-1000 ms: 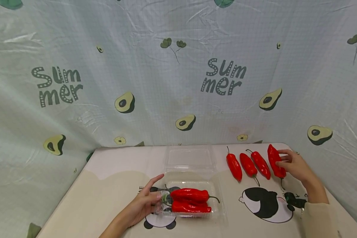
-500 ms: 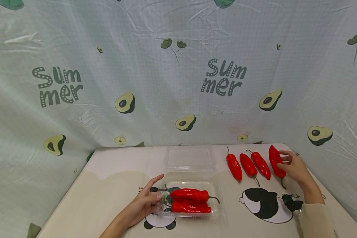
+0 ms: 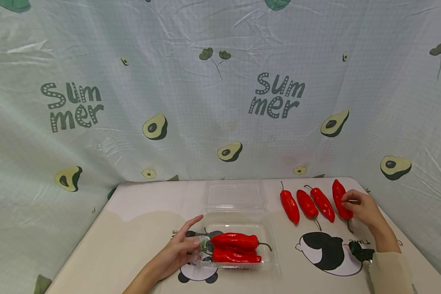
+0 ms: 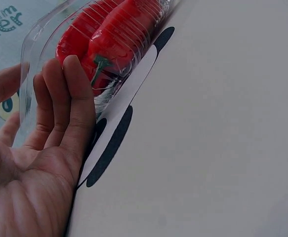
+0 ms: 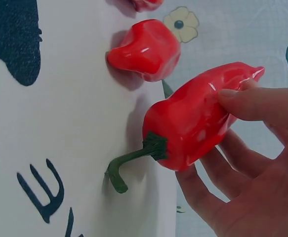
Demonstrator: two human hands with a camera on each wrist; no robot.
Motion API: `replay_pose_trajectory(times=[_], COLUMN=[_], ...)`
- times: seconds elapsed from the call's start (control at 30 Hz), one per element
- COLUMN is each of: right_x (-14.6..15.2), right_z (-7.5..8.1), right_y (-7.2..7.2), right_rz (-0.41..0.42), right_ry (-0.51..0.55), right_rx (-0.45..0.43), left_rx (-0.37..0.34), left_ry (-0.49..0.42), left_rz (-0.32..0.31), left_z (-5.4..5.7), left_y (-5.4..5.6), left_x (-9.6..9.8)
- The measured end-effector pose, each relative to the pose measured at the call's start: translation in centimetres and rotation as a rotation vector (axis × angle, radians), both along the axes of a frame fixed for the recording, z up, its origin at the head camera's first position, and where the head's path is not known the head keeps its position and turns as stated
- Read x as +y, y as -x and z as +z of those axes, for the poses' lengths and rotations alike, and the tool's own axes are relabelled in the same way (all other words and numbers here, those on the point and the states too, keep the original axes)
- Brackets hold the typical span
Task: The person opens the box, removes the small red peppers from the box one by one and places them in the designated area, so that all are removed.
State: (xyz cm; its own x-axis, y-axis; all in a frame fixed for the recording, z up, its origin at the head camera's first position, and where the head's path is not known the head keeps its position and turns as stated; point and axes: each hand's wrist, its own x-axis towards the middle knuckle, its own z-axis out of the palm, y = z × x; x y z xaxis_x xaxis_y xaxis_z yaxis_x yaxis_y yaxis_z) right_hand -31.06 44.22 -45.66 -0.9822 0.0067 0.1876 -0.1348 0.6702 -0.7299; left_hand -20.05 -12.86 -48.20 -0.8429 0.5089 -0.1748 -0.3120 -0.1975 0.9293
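Note:
My right hand (image 3: 365, 208) is at the rightmost red pepper (image 5: 188, 118), whose green stem points toward the person. In the right wrist view the thumb lies across the pepper, with other fingers behind it. My left hand (image 3: 178, 247) holds the left end of a clear plastic container (image 3: 268, 228); the thumb is at the rim and several fingers (image 4: 77, 89) are against the outer wall. Inside the container two red peppers (image 3: 235, 241) lie crosswise, one behind the other. Left of the right hand, three more peppers (image 3: 308, 203) lie in a row.
The container's clear lid (image 3: 235, 194) lies folded back behind it. A pale table mat (image 3: 132, 241) with printed cartoon animals covers the tabletop. A curtain (image 3: 191, 90) printed with avocados hangs right behind the table and along both sides.
The rightmost pepper has shifted slightly to the right with my right hand. Since half a second ago, that hand's upper fingers have drawn in toward the thumb. My left hand has stayed put.

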Motion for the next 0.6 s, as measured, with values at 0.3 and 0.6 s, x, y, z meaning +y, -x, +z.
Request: replay_pose_trajectory(times=[0.3,0.6], right_x=[0.19,0.25], right_z=[-0.38,-0.67], right_y=[0.28,0.47], right_rz=[0.045,0.051], right_ry=[-0.001,0.013], right_rx=[-0.103,-0.158], left_rx=[-0.002,-0.005], left_ry=[0.017,0.007], left_rz=[0.014,0.009], left_z=[0.04,-0.06], left_y=[0.06,0.05], left_x=[0.05,0.03])
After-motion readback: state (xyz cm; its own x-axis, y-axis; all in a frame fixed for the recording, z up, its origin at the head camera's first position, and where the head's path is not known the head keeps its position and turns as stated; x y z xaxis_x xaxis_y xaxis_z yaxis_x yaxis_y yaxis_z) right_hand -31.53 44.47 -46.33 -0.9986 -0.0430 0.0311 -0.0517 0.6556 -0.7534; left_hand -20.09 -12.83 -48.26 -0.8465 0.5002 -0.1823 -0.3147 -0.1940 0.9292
